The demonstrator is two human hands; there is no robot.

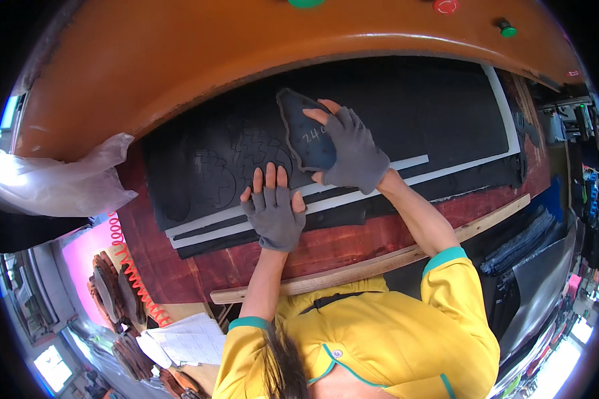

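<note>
Dark hair hung over a yellow shirt. The gloved right hand gripped a dark template across its right side, thumb and fingers wide apart, upon a black sheet spread on a red table. The gloved left hand, fingers slightly parted, lay palm-down near the template's lower left, beside curved outlines

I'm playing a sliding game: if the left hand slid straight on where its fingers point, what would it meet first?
The left hand would probably meet the jagged outline on the black sheet first; its depth is unclear.
</note>
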